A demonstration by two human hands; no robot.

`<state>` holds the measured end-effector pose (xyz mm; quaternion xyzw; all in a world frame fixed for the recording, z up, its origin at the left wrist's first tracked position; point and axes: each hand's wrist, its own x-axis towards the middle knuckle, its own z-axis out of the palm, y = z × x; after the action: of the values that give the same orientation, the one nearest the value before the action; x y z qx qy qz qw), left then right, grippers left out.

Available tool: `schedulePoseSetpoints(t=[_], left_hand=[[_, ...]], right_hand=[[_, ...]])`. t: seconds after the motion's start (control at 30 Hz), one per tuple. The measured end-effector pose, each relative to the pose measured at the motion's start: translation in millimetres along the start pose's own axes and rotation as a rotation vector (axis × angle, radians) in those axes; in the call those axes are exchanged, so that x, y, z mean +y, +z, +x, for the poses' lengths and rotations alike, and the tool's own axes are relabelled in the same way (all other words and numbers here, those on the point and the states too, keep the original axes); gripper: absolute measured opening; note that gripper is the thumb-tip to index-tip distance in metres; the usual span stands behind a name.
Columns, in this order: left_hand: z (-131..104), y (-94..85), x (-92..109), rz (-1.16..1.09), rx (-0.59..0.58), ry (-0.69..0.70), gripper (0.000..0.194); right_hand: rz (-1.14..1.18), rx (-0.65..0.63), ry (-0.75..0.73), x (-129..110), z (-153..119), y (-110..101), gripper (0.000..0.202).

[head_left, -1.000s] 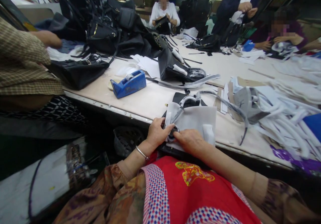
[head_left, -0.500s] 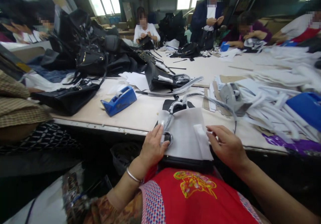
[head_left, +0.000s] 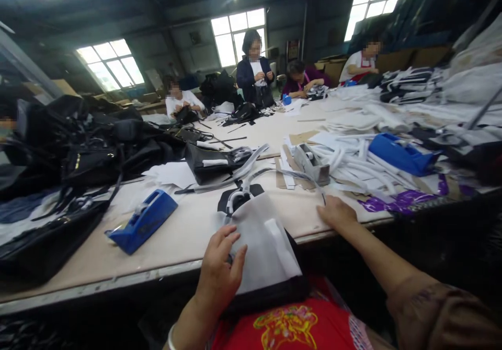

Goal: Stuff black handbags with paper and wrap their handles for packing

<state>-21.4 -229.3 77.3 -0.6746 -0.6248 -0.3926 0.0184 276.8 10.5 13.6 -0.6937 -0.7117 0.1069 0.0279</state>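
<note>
A black handbag [head_left: 270,293] lies at the table's near edge against my red apron, mostly covered by a white sheet [head_left: 257,240]. A folded white strip [head_left: 282,245] lies on the sheet. My left hand [head_left: 221,266] rests on the sheet's left side, fingers apart; a dark round part beneath it is mostly hidden. Above the sheet are the bag's white-wrapped handle [head_left: 237,199] and a long strap [head_left: 284,172] in clear wrapping, arching to the right. My right hand [head_left: 338,213] is closed at the strap's far end, its fingertips partly hidden.
A blue tape dispenser [head_left: 143,222] stands on the left, a grey one [head_left: 311,162] and another blue one [head_left: 402,154] on the right. Black bags [head_left: 90,146] are piled at left. White strips [head_left: 353,164] and purple plastic [head_left: 408,201] lie at right. Several people work across the table.
The view has swung right. My right hand has left the folded strip's side and reached forward to the strap's end. My left hand stays on the sheet; the bag now sits more tilted.
</note>
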Motion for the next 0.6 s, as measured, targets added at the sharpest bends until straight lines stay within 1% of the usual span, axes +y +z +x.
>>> schedulePoseSetpoints(t=[0.07, 0.1, 0.13, 0.2, 0.27, 0.33, 0.37, 0.4, 0.43, 0.47, 0.53, 0.57, 0.6], left_hand=[[10.0, 2.8, 9.8, -0.105, -0.064, -0.045, 0.02], [15.9, 3.7, 15.2, -0.167, -0.106, -0.089, 0.02], [22.4, 4.5, 20.6, -0.235, -0.154, -0.151, 0.022], [37.4, 7.6, 30.2, -0.412, -0.262, -0.333, 0.026], [55.5, 13.8, 36.6, -0.674, -0.33, -0.568, 0.035], [76.8, 22.4, 39.6, -0.988, -0.351, -0.791, 0.048], [88.4, 26.6, 40.3, -1.14, -0.354, -0.87, 0.055], [100.4, 30.4, 40.9, -1.273, -0.36, -0.921, 0.06], [112.4, 33.3, 41.5, -1.385, -0.375, -0.945, 0.064], [124.1, 35.2, 42.4, -1.478, -0.386, -0.946, 0.067], [144.9, 35.8, 45.8, -1.607, -0.356, -0.929, 0.064], [153.7, 34.7, 48.2, -1.633, -0.311, -0.93, 0.057], [161.0, 32.7, 51.3, -1.634, -0.256, -0.934, 0.046]], right_hand=[[0.029, 0.013, -0.034, 0.2, 6.1, -2.3, 0.026], [0.047, 0.036, -0.071, 0.0, 7.0, -5.2, 0.025], [0.065, 0.072, -0.114, -0.6, 5.9, -9.3, 0.026], [0.091, 0.173, -0.198, -3.9, -3.3, -20.5, 0.029], [0.116, 0.347, -0.31, -10.7, -21.6, -34.6, 0.031], [0.156, 0.571, -0.477, -20.3, -46.5, -48.7, 0.031], [0.183, 0.678, -0.574, -25.5, -60.3, -54.7, 0.03], [0.213, 0.759, -0.669, -30.7, -74.1, -59.6, 0.03], [0.245, 0.799, -0.753, -35.3, -87.4, -62.8, 0.03], [0.279, 0.809, -0.827, -39.2, -99.7, -64.4, 0.03], [0.358, 0.759, -0.934, -43.8, -119.1, -63.2, 0.032], [0.407, 0.705, -0.97, -44.4, -125.4, -61.3, 0.032], [0.461, 0.641, -0.993, -43.9, -129.3, -59.5, 0.032]])
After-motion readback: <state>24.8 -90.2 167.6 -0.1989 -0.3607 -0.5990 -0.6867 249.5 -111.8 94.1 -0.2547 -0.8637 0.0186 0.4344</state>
